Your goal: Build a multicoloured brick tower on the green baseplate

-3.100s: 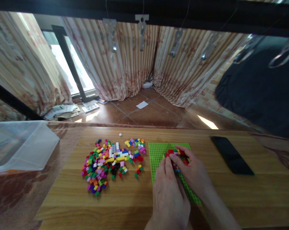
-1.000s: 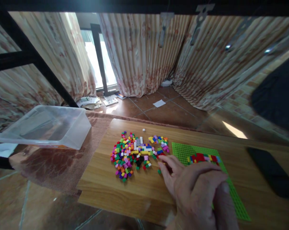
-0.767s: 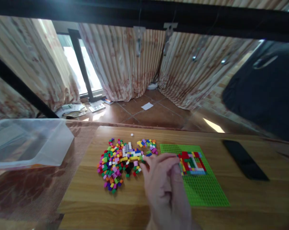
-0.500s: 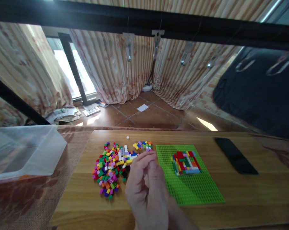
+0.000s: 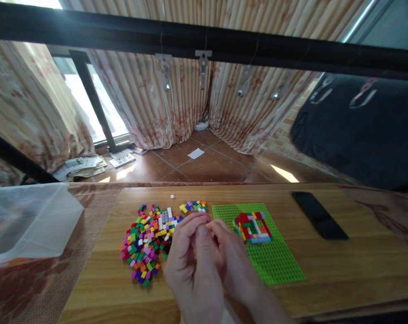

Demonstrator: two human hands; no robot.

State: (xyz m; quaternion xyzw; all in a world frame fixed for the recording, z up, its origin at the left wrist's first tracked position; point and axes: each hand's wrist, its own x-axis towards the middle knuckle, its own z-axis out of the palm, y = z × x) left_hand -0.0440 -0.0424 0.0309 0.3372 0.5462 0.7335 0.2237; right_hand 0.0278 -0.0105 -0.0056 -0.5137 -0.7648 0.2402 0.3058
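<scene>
My left hand (image 5: 192, 265) is closed with its fingers curled, in front of the brick pile. Against it, from the right, press the bent fingers of my right hand (image 5: 233, 256). Whatever they hold between them, if anything, is hidden by the fingers. Left of the hands lies a heap of small coloured toy bricks (image 5: 145, 245). To the right is a green baseplate (image 5: 281, 265), bearing a low structure of bricks (image 5: 254, 228) in red, white, blue and other colours. My right hand overlaps the baseplate's left part in view.
A black phone (image 5: 320, 216) lies on the wooden table (image 5: 342, 274) at the right. One white brick (image 5: 172, 196) sits apart near the far edge. A translucent plastic bin (image 5: 31, 220) stands at the left. A dark bar (image 5: 204, 38) with hanging clips crosses above.
My right hand, mostly hidden behind the left before, now shows beside it with fingertips meeting the left's. The whole view has shifted, so the table things appear slightly farther left.
</scene>
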